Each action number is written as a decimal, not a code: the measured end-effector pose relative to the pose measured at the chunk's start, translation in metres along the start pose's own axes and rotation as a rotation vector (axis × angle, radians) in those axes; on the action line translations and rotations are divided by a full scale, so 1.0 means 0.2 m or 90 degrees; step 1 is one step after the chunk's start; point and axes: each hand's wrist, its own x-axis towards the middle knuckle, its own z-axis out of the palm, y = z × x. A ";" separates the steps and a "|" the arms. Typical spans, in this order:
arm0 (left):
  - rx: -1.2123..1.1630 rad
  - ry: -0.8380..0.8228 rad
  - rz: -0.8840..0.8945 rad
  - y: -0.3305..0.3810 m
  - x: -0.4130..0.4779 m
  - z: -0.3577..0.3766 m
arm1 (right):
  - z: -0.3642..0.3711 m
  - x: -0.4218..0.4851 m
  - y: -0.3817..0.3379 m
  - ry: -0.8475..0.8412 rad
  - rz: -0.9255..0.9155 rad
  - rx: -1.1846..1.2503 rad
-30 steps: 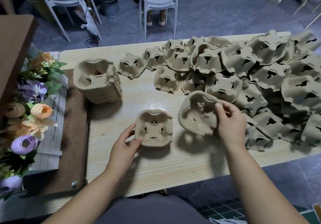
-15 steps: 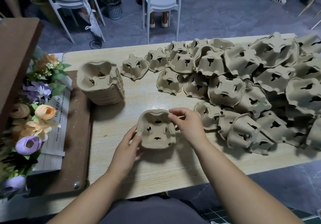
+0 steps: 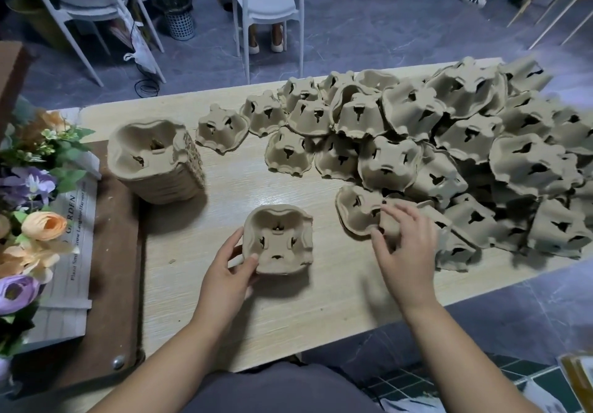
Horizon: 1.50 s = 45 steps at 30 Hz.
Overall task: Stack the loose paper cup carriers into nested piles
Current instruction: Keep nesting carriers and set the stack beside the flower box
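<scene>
At the far left, a white wooden crate (image 3: 64,316) lettered "GARDEN" holds artificial flowers (image 3: 41,225) in orange and purple with green leaves. It rests on a brown board (image 3: 118,300) that lies against the left end of the pale wooden table (image 3: 288,316). Beyond the table, on the floor, stands a mesh waste bin (image 3: 178,15); we cannot tell what is in it. A white chair (image 3: 269,5) stands to its right.

On the table beside the board sits a tall nested pile (image 3: 154,162) of paper cup carriers, open side up and leaning slightly. Nearer us, at mid-table, a short pile of carriers (image 3: 279,241) stands open side up, its cross-shaped cut-outs showing. Our left hand (image 3: 224,281) grips it from the left, thumb pressed on the near wall and fingers curled round the far side.

To the right, a heap of loose carriers (image 3: 449,156) covers the right half of the table, most lying upside down and overlapping one another, and it crowds the space round our right hand (image 3: 407,249). That hand is over the near edge of the heap, fingers spread and bent above one upturned carrier (image 3: 359,210), with the thumb at its rim. The hand is blurred, so we cannot tell whether it has hold of the carrier. The short pile and this carrier lie apart, with bare table between them.
</scene>
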 end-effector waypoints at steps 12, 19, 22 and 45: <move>0.018 -0.054 -0.001 0.01 0.02 0.16 | -0.07 0.06 0.21 0.041 0.203 -0.054; 0.023 -0.046 0.006 0.01 0.01 0.16 | -0.15 0.09 0.20 0.083 0.191 0.046; 0.047 -0.060 0.022 0.00 0.01 0.18 | -0.19 0.10 0.22 0.119 0.220 0.079; 0.046 -0.061 0.020 -0.01 -0.01 0.27 | -0.06 -0.01 0.01 -0.037 0.566 0.577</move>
